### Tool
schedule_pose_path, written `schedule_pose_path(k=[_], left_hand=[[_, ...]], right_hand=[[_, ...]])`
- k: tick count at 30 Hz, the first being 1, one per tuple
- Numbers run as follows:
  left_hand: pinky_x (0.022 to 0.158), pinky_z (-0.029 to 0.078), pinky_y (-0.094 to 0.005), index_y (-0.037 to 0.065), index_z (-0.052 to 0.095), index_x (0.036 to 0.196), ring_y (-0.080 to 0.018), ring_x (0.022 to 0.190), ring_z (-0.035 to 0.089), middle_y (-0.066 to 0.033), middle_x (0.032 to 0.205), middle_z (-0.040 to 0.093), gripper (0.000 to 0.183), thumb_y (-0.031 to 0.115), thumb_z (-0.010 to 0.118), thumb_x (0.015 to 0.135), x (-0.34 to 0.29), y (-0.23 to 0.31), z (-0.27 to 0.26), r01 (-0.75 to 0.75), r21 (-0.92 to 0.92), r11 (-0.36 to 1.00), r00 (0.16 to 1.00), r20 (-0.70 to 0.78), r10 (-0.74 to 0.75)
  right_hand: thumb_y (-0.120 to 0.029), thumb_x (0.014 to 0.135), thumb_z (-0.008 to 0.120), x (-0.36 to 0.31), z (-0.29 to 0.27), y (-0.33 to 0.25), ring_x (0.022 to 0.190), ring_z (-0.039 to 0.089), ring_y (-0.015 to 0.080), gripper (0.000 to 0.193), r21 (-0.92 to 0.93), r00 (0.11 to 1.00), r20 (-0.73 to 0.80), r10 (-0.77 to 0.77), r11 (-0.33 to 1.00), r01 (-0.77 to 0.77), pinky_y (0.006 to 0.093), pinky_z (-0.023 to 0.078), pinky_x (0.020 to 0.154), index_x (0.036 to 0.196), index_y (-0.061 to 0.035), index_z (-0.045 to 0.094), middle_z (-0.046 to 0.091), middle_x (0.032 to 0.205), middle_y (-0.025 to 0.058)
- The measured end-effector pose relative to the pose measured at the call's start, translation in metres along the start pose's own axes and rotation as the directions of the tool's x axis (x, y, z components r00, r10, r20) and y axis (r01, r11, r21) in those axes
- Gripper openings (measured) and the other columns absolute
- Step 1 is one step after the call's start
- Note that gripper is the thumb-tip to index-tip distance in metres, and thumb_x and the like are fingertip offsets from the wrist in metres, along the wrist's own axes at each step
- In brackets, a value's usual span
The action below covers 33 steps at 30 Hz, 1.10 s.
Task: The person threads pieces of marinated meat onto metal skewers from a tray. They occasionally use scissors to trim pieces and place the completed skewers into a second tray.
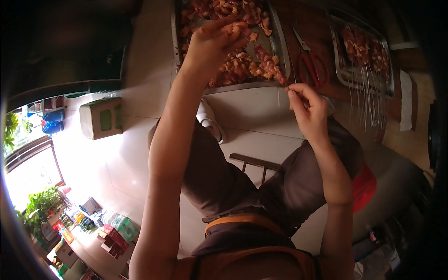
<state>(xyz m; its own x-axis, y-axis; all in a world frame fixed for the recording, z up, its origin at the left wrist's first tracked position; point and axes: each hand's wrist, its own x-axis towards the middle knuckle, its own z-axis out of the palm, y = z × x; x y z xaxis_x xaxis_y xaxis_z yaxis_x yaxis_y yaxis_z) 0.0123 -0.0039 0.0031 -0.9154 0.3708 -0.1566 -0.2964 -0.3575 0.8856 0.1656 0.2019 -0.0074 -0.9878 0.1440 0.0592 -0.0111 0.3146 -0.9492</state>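
My left hand [215, 43] is raised over a metal tray [280, 44] of raw meat pieces and pinches a small piece of meat [234, 29] at its fingertips. My right hand [307, 106] grips the lower end of a thin skewer [273, 67] that carries several meat chunks and points up-left over the tray. Both forearms come up from the bottom, above my knees in dark trousers.
Red-handled scissors [311, 60] lie on the wooden table right of the tray. A second tray [387, 77] holds finished skewers at the far right. A green bin [100, 117] stands on the tiled floor at left. A wooden stool [254, 163] shows between my legs.
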Motion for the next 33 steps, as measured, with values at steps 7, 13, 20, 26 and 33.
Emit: schedule_pose_path(k=[7, 13, 20, 26, 33], left_hand=[[0.095, 0.054, -0.0352, -0.005, 0.047, 0.132, -0.0258, 0.108, 0.063, -0.0164, 0.115, 0.063, 0.039, 0.01, 0.055, 0.097, -0.005, -0.009, 0.01, 0.033, 0.133, 0.991, 0.996, 0.073, -0.043], [0.093, 0.054, -0.035, -0.008, 0.034, 0.139, -0.0251, 0.105, 0.063, -0.018, 0.118, 0.062, 0.063, 0.019, 0.066, 0.092, -0.017, -0.021, 0.032, 0.19, -0.127, 0.974, 0.982, 0.029, -0.188], [0.08, 0.052, -0.0268, -0.007, 0.028, 0.144, -0.0184, 0.099, 0.064, -0.0165, 0.123, 0.063, 0.068, -0.002, 0.061, 0.085, -0.016, -0.04, 0.038, 0.095, 0.129, 0.987, 0.987, 0.114, -0.11], [0.081, 0.053, -0.0422, 0.016, 0.036, 0.146, -0.0344, 0.1, 0.066, -0.0205, 0.115, 0.065, 0.075, -0.013, 0.045, 0.078, -0.004, -0.031, 0.009, -0.309, 0.899, 0.309, 0.905, 0.178, 0.387], [0.062, 0.049, -0.0458, 0.018, 0.038, 0.146, -0.0336, 0.072, 0.067, -0.0178, 0.082, 0.068, 0.082, -0.013, 0.057, 0.072, -0.003, -0.011, 0.011, -0.225, 0.974, 0.03, 0.901, 0.197, 0.386]], right_hand=[[-0.005, 0.092, 0.059, 0.0, 0.0, -0.001, 0.058, 0.046, 0.0003, 0.007, 0.055, 0.999, 0.008, 0.051, 0.997, -0.051, 0.0181, 0.034, 0.05, 0.092, 0.0011, 0.063, 0.057, 0.067, -0.0024], [-0.006, 0.093, 0.06, 0.009, -0.007, -0.013, 0.059, 0.047, 0.0007, 0.009, 0.382, 0.944, 0.132, 0.301, 0.864, -0.329, 0.0175, 0.034, 0.05, 0.094, 0.0003, 0.065, 0.057, 0.068, -0.0019], [-0.008, 0.092, 0.061, 0.027, -0.048, -0.001, 0.068, 0.061, 0.008, 0.01, -0.069, 0.935, -0.353, -0.047, 0.997, 0.024, 0.0211, 0.047, 0.059, 0.097, -0.0009, 0.066, 0.068, 0.082, 0.0032], [-0.014, 0.085, 0.064, 0.062, -0.159, 0.007, 0.087, 0.062, 0.0311, 0.014, -0.917, 0.628, -0.376, -0.682, 0.371, -0.146, 0.0429, 0.048, 0.075, 0.097, -0.0068, 0.068, 0.068, 0.093, 0.0103], [-0.01, 0.084, 0.066, 0.027, -0.049, 0.02, 0.064, 0.064, 0.0297, 0.005, -0.561, 0.916, -0.231, -0.328, 0.814, 0.15, 0.038, 0.049, 0.056, 0.083, -0.0052, 0.065, 0.064, 0.073, 0.0141]])
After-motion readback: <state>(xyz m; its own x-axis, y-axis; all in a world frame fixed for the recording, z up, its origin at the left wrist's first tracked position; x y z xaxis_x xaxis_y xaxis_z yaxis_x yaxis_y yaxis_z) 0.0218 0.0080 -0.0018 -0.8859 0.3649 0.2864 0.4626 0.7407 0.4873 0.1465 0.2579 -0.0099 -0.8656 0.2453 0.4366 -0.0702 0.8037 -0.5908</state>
